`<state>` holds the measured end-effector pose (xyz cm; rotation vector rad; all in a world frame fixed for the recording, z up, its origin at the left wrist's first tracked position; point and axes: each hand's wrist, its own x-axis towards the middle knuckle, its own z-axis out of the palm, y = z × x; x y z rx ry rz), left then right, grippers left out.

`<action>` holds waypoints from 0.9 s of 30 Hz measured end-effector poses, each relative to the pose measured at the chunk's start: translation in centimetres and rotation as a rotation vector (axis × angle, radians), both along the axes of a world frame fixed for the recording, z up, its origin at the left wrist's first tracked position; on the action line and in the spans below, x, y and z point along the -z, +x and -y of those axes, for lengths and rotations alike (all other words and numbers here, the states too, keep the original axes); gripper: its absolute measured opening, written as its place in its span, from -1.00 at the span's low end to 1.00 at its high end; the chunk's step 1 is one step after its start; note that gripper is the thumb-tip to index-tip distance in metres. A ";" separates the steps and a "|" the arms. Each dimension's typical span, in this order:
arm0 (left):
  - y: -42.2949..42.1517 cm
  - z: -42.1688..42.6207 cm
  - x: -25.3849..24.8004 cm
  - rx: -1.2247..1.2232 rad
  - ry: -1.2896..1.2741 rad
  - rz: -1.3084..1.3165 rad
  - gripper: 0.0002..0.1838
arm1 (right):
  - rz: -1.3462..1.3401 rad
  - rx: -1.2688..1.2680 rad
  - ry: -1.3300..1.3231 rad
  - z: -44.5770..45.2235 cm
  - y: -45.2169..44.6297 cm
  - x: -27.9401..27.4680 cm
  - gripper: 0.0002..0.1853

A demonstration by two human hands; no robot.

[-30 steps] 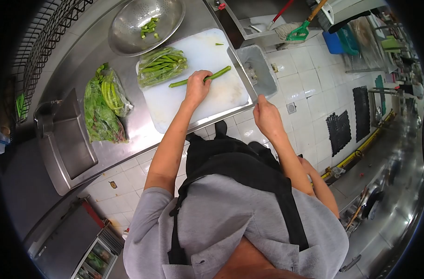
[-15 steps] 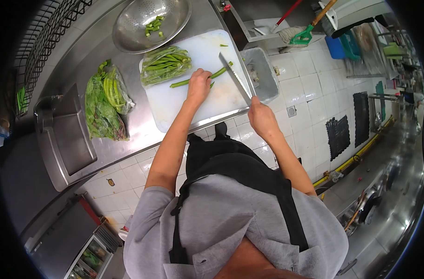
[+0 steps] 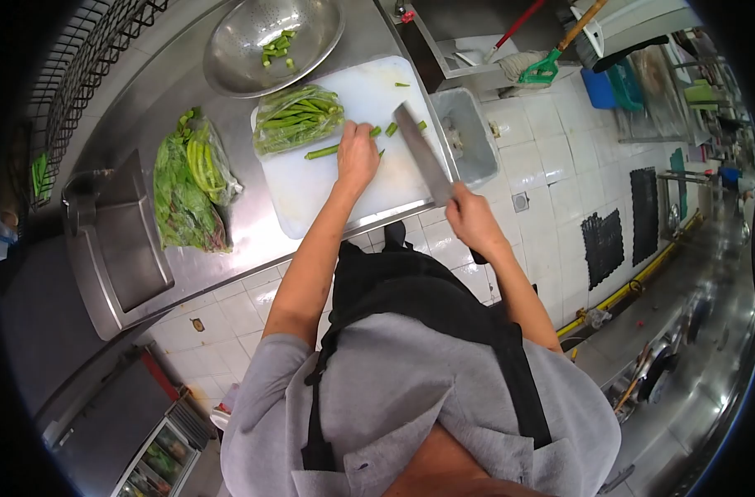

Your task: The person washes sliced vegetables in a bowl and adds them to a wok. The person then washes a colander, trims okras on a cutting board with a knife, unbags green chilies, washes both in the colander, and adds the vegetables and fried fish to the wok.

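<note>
My left hand (image 3: 358,159) presses a long green pod, which looks like okra (image 3: 321,153), flat against the white cutting board (image 3: 311,203). Its fingers are curled over the pod and hide its middle. My right hand (image 3: 474,217) grips a long-bladed kitchen knife (image 3: 424,154) by the handle. The blade lies low over the board, to the right of my left hand. Cut green pieces (image 3: 392,129) rest on both sides of the blade. A clear bag of green pods (image 3: 299,120) sits on the board's left part, beside my left hand.
A perforated steel colander (image 3: 228,62) with several cut pieces stands behind the board. Bagged leafy greens (image 3: 183,195) lie on the steel counter (image 3: 245,195), near a metal basin (image 3: 129,248). A grey bin (image 3: 474,149) stands at the counter's right edge, with mops beyond.
The knife has come down through the right end of the pod, and separate pieces now lie by the blade. My left hand keeps nearly the same place on the pod.
</note>
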<state>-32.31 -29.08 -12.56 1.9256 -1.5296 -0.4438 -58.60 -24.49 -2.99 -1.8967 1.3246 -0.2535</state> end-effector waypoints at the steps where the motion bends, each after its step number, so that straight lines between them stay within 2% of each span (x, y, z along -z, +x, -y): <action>1: -0.6 0.2 -0.5 0.008 -0.033 0.006 -0.78 | 0.037 0.082 0.063 -0.4 -1.1 0.0 -0.79; 5: -3.2 2.8 -1.0 0.060 -0.121 -0.061 -0.75 | 0.252 0.297 0.460 -0.5 -4.0 1.3 -0.79; 12: -5.5 3.8 -0.4 0.140 -0.083 -0.138 -0.63 | 0.498 0.333 0.592 -0.9 -0.3 4.8 -0.79; 14: -5.4 3.9 0.2 0.104 -0.132 -0.178 -0.59 | 0.460 0.281 0.575 -0.2 0.3 5.2 -0.79; 18: -1.7 4.7 -2.4 0.032 -0.296 -0.151 -0.54 | 0.423 0.107 0.452 2.4 3.3 1.9 -0.86; 20: 2.4 6.5 -5.5 -0.054 -0.282 -0.134 -0.52 | 0.412 0.021 0.367 4.4 5.6 -0.7 -0.86; 22: 6.7 8.6 -8.5 -0.160 -0.453 -0.039 -0.52 | 0.362 -0.032 0.286 7.1 7.8 -2.7 -0.86; 24: 9.7 8.4 -11.6 -0.257 -0.561 0.126 -0.62 | 0.294 -0.044 0.241 8.4 8.8 -4.0 -0.85; 27: 9.1 2.3 -13.8 0.017 0.181 -0.229 -0.68 | 0.203 -0.086 -0.078 7.8 6.7 -3.2 -0.84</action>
